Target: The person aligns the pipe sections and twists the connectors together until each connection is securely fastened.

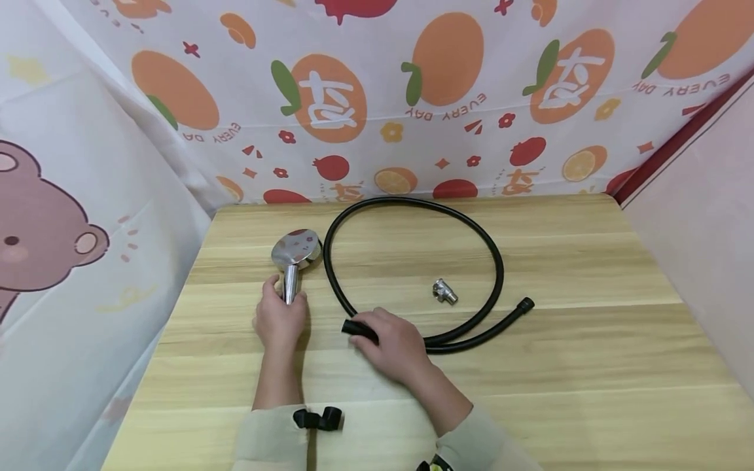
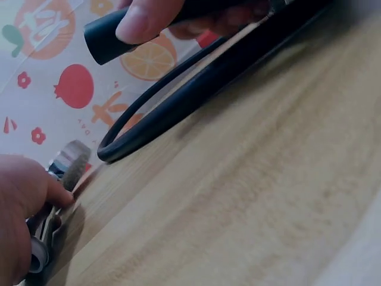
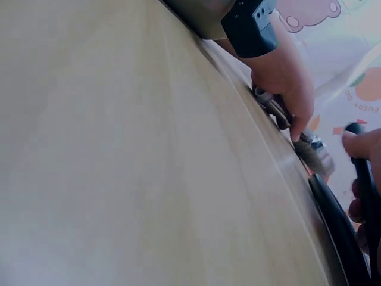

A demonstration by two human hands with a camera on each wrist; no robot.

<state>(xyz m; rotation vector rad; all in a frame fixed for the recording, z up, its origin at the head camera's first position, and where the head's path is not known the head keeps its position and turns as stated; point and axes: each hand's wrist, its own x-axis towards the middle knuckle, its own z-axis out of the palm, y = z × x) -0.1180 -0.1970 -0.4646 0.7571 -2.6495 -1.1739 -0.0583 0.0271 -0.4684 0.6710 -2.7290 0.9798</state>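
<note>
A chrome shower head (image 1: 296, 248) lies at the left of the table, its round face toward the back. My left hand (image 1: 281, 318) grips its handle; in the left wrist view the handle's open end (image 2: 39, 255) shows below the fingers. Off to the right, my right hand (image 1: 393, 343) holds a black shower hose (image 1: 499, 275) near one end, between thumb and fingers. That end (image 2: 102, 40) is raised above the wood in the left wrist view. The rest of the hose loops over the table, its other end (image 1: 526, 304) lying to the right.
A small chrome valve fitting (image 1: 444, 292) lies inside the hose loop. The wooden table (image 1: 589, 366) meets a fruit-printed cloth (image 1: 377, 150) at the back, a bear-printed cloth (image 1: 47, 229) at the left and a pale panel (image 1: 701, 216) at the right.
</note>
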